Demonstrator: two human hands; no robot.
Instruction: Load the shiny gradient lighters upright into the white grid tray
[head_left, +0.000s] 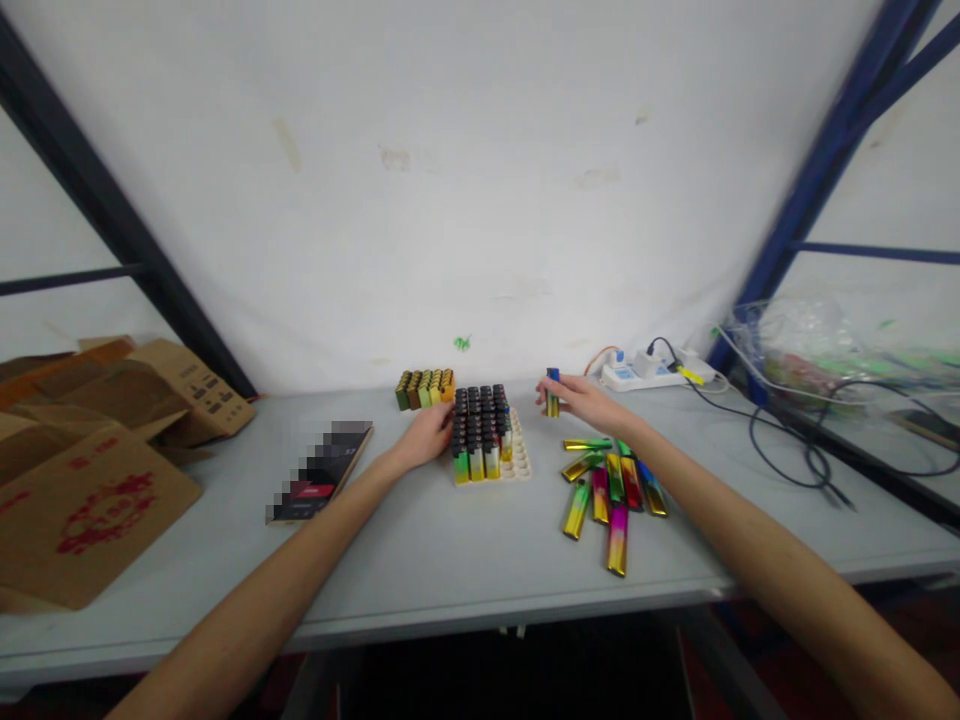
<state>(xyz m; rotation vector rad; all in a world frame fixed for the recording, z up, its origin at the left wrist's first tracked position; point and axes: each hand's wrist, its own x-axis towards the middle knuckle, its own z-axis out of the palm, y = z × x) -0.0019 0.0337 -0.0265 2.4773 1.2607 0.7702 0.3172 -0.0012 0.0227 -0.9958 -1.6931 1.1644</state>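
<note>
My right hand [576, 396] pinches a blue-and-gold lighter [553, 398] upright, above the table and to the right of a white tray. Rows of black-topped lighters [474, 462] stand in this tray [519, 466], whose right side shows bare round holes. My left hand [429, 436] is closed against the tray's left side near its back, fingertips partly hidden by the lighters. Below my right hand lies a loose pile of shiny lighters [616, 540], in gold with green, magenta, red or blue.
Behind my left hand stands a block of yellow, green and brown lighters [425, 388]. A phone-like dark slab [330, 475], partly pixelated, lies left. Opened cardboard boxes [97, 500] fill the far left. A power strip [645, 375], black cable [780, 465] and clear plastic bag [810, 350] are right.
</note>
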